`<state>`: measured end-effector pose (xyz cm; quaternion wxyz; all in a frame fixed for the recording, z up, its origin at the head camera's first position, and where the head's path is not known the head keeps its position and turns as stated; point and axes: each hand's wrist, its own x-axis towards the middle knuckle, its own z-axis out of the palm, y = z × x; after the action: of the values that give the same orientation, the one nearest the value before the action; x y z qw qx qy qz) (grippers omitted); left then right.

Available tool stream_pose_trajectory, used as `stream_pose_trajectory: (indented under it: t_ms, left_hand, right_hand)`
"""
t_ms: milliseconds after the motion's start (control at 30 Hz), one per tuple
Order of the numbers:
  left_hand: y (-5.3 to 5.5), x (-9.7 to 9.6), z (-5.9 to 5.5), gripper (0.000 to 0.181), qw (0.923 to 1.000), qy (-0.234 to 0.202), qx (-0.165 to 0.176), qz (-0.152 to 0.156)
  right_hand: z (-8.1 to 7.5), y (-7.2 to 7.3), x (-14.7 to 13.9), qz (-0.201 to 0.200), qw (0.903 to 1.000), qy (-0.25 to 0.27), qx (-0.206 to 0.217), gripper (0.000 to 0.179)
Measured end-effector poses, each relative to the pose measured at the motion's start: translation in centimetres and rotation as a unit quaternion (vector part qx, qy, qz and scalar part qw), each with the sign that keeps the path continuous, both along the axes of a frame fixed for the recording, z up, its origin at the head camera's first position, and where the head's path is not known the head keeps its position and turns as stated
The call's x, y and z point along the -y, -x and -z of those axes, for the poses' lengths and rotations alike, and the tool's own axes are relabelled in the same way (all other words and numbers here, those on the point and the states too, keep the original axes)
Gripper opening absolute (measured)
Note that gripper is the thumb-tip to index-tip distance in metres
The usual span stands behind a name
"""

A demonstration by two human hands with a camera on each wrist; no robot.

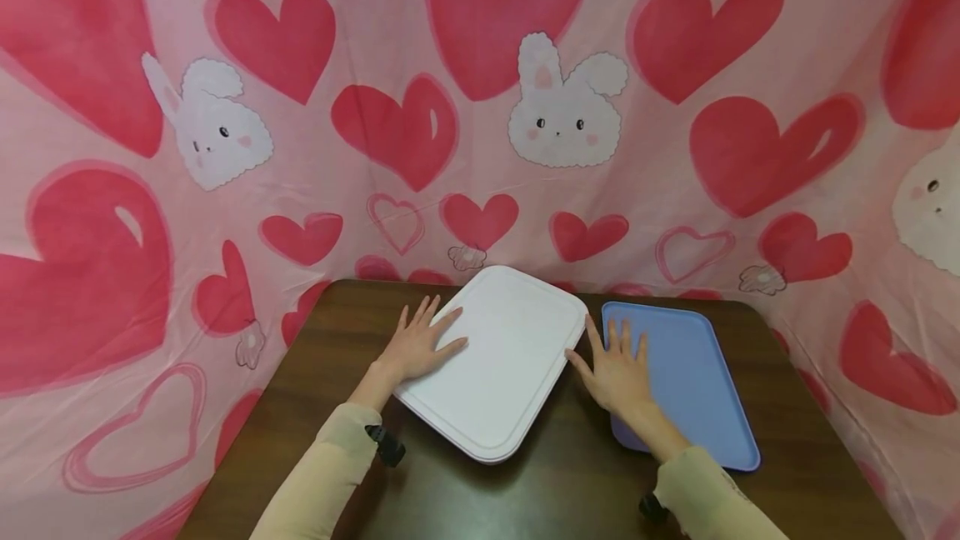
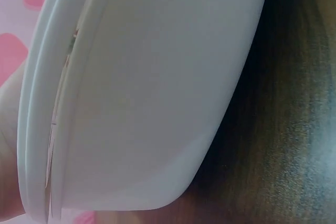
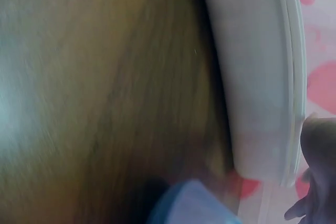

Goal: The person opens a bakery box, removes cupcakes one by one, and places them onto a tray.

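On the brown table [image 1: 577, 490], a white box [image 1: 498, 365] sat left of a blue tray [image 1: 697, 382]. The left hand [image 1: 417, 347] and right hand [image 1: 618, 373], spread at its edges, seemed to straighten it; the next push likely needed care.

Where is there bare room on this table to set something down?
Bare table shows left of the left hand, in front of the white box between left sleeve and right sleeve, and right of the blue tray. Crowded: between box and tray, where the right hand spans the gap.
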<state>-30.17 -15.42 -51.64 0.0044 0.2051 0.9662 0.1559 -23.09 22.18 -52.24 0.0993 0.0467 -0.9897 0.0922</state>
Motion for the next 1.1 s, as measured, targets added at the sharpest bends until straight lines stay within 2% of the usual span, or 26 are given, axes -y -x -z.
stream_pose_trajectory:
  t_ms: [300,533,767,1100]
  left_hand:
    - [0.0,0.0,0.0,0.077,0.9999,-0.015,-0.003,0.006]
    - [-0.2,0.0,-0.1,0.077,0.9998,-0.014,-0.001,0.012]
    - [-0.4,-0.1,0.0,0.077,0.9997,-0.002,-0.016,0.016]
    - [-0.4,0.7,0.3,0.08,0.9982,-0.048,0.011,0.034]
  right_hand:
    - [-0.5,-1.2,2.2,-0.015,0.9998,0.004,0.01,0.079]
    - [-0.5,-1.6,3.6,-0.034,0.9991,0.021,0.012,0.078]
    - [-0.2,-1.6,4.1,-0.035,0.9984,0.043,0.012,0.08]
    - [0.1,-1.3,4.2,-0.045,0.9959,0.075,0.022,0.091]
